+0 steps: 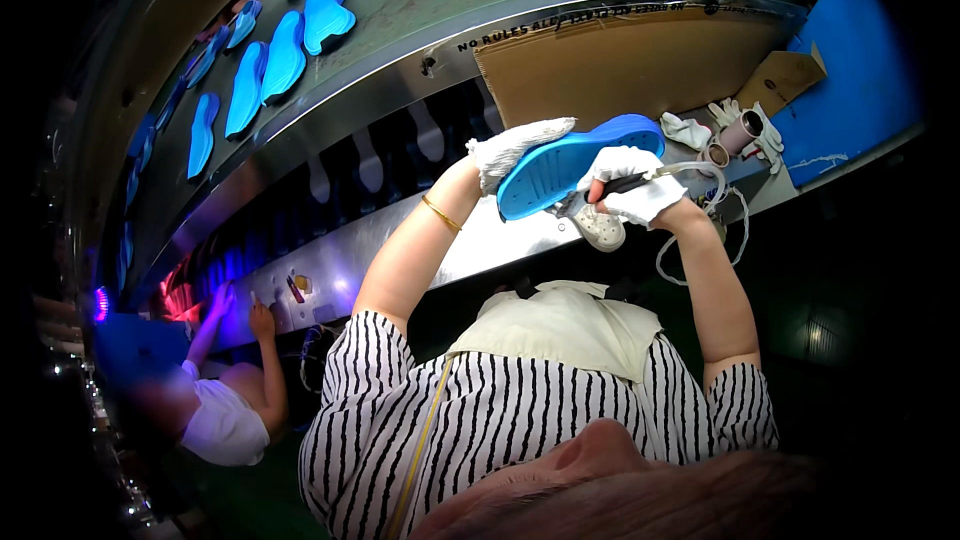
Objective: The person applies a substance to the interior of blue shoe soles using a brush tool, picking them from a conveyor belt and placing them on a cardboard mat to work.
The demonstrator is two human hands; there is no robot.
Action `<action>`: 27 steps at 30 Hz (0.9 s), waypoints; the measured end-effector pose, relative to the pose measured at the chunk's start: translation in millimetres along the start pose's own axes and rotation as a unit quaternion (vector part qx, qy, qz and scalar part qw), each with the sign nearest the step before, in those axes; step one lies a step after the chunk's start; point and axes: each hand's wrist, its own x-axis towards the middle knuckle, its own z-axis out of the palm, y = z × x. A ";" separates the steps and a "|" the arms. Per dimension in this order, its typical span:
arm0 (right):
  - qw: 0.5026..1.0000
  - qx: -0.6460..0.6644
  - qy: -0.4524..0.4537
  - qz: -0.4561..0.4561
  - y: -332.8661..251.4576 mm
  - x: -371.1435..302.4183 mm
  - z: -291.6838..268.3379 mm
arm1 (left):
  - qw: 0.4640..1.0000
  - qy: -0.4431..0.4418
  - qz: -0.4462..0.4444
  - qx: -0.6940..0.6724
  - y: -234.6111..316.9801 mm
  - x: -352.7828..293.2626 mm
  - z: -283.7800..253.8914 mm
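A blue shoe sole (540,181) is held up over the metal ledge, tilted, its broad end toward the lower left. My left hand (508,152), in a white glove, grips it along its far left edge; some of the fingers are hidden behind it. Against the sole's near right side is my gloved right hand (638,202), closed around a slim black-handled tool (627,183). A pale flexible tube (700,168) leads from the tool's rear toward the right. The tool's working tip is hard to make out. Just below the sole sits a whitish clog (600,228) with holes.
Several blue soles (284,58) lie on the dark conveyor belt (430,0). A cardboard sheet (560,70) leans on its metal side. White gloves (686,132) and a metal cup (742,130) stand at the right. Another person (225,420) works at the lower left.
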 end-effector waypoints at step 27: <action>0.924 -0.010 0.367 -0.106 -13.5 11.5 36.1 | 0.844 -0.175 0.262 -0.434 -52.0 25.1 19.0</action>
